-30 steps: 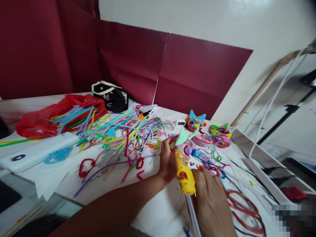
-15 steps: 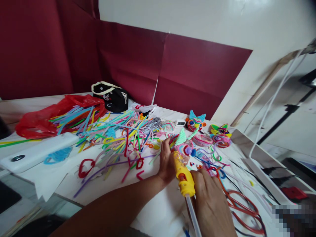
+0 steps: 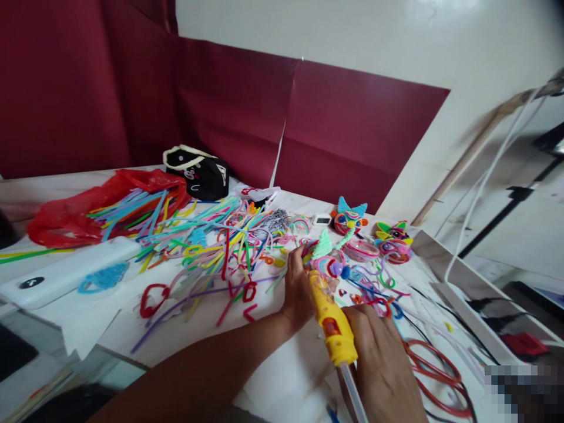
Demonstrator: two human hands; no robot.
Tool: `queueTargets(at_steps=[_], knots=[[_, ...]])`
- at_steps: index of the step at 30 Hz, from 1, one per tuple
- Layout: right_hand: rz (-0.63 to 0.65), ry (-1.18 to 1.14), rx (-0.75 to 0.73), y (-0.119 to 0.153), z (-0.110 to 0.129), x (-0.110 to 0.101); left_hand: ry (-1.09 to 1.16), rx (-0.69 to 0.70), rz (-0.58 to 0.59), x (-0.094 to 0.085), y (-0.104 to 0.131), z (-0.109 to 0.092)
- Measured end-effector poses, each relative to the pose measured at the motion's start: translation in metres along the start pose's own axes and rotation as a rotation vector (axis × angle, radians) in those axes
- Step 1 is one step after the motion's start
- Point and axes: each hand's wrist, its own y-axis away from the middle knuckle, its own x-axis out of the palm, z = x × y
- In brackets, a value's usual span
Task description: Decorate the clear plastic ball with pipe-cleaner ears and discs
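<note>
My right hand [image 3: 381, 358] is wrapped round a yellow hot glue gun [image 3: 341, 346], from whose rear a clear glue stick [image 3: 353, 390] sticks out. The gun's front end points away from me, at a pipe-cleaner figure [image 3: 325, 265] with pale green pointed ears and a pink face. My left hand [image 3: 297, 291] grips that figure from its left side, fingers closed and partly hidden behind the gun. Whether the nozzle touches the figure I cannot tell. Just beyond stands a finished-looking pipe-cleaner owl [image 3: 350, 218] with blue ears, and to its right a yellow and pink one [image 3: 393, 241].
Loose pipe cleaners [image 3: 220, 235] are heaped left of centre, some in a red plastic bag [image 3: 66, 211]. A white device [image 3: 66, 273] lies at the left, a black pouch [image 3: 207, 182] behind. An orange cord [image 3: 434, 376] coils at the right, beside a white tray edge [image 3: 462, 282].
My right hand and the glue gun have drawn back slightly towards me and to the right. The left hand and the figure have stayed almost still.
</note>
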Motion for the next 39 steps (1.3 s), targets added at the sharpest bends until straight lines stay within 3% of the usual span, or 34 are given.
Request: queueTargets(at_steps=[13, 27, 39], knots=[[0.028, 0.083, 0.032, -0.004, -0.002, 0.003, 0.069, -0.056, 0.036, -0.006, -0.001, -0.012], [0.024, 0.153, 0.025, 0.011, -0.019, 0.013, 0.058, -0.077, 0.026, -0.003, 0.000, -0.009], [0.006, 0.107, 0.032, 0.009, -0.019, 0.012, 0.107, -0.070, 0.011, -0.004, 0.001, -0.009]])
